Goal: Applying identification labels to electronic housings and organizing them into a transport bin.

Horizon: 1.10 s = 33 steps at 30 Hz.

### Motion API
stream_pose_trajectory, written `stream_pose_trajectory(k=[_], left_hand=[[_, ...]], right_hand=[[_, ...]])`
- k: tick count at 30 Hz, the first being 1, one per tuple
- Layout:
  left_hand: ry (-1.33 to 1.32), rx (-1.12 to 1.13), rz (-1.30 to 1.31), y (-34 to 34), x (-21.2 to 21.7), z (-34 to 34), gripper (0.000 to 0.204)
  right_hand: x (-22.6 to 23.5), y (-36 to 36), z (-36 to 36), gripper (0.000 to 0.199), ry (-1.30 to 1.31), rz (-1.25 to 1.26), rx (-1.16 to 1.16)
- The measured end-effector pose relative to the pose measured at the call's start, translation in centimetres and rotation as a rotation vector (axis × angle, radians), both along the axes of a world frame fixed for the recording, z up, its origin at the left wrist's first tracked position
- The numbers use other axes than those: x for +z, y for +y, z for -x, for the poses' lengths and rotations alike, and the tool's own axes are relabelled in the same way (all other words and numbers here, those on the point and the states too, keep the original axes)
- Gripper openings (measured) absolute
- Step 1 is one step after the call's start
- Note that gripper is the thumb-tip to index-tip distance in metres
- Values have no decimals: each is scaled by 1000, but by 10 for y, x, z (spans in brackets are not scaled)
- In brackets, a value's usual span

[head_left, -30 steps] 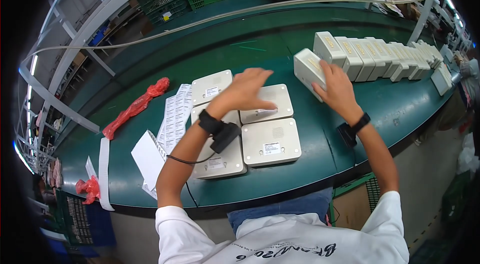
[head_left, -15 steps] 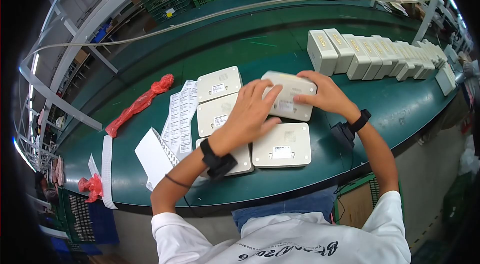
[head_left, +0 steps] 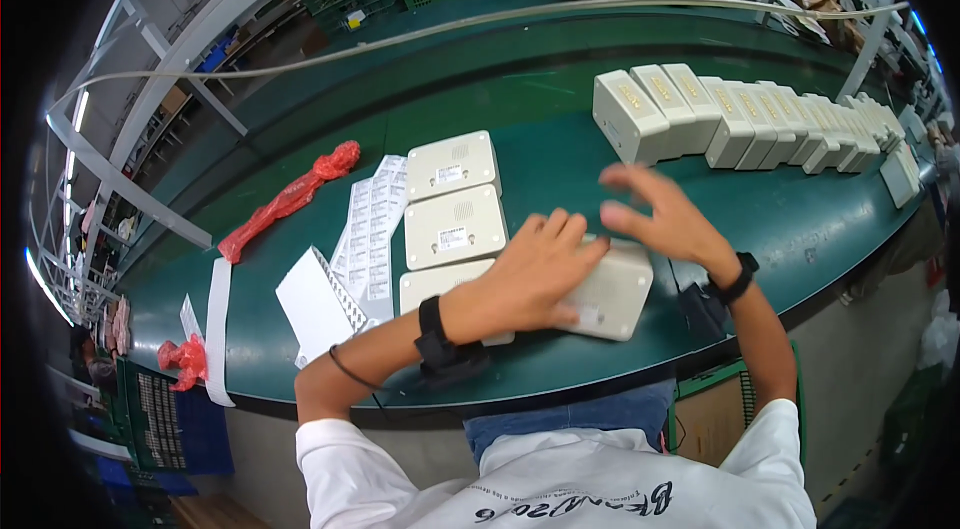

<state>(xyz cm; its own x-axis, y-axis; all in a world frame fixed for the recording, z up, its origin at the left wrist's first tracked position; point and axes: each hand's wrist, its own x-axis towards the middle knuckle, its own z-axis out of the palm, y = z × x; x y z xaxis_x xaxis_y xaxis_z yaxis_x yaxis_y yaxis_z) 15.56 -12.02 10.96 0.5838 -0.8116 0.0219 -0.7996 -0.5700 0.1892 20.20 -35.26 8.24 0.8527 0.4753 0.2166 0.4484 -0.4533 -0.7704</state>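
An off-white plastic device housing (head_left: 625, 291) lies slightly turned near the front of the bench, its left part hidden under my left hand (head_left: 545, 269). The fingers reach its far edge and the thumb lies across its face, so the hand grips it. My right hand (head_left: 665, 214), a little blurred, hovers just beyond its far right corner, fingers apart and nothing in them. Left of it, a column of three similar housings lies flat: a far one (head_left: 452, 166), a middle one (head_left: 455, 227) and a near one (head_left: 440, 284), partly covered by my left forearm. Small white labels show on them.
A long row of upright housings (head_left: 630, 117) runs along the right of the green bench (head_left: 540, 369). Sheets of labels (head_left: 372, 229), a white backing sheet (head_left: 315, 304) and red plastic wrap (head_left: 290, 201) lie left. A cable (head_left: 480, 21) crosses beyond the bench.
The housing both hands held has left the spot beside the column; the upright row's near end shows one more. My left hand moved onto the nearer housing, now turned; my right hand is empty.
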Motion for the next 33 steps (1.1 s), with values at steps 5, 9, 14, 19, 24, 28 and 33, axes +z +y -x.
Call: stream_pose_trajectory(k=[5, 9, 14, 19, 24, 28, 33], left_hand=[[-369, -7, 282, 16, -28, -48, 80], [-296, 477, 257, 105, -29, -107, 69], [260, 748, 403, 172, -57, -128, 68], [399, 624, 334, 126, -37, -120, 76], [444, 504, 384, 133, -41, -92, 101], [526, 506, 196, 147, -33, -54, 114], [547, 458, 303, 142, -31, -46, 115]], right_hand=[[8, 8, 25, 57, -144, 140, 68], [-13, 27, -25, 56, -377, 301, -215], [-14, 56, -57, 51, -976, 447, -420], [-36, 91, -61, 53, -480, 97, -168], [-36, 89, -66, 64, 34, 372, -146], [-37, 88, -48, 73, 72, 124, -52], [-37, 94, -36, 63, -246, 39, -146]])
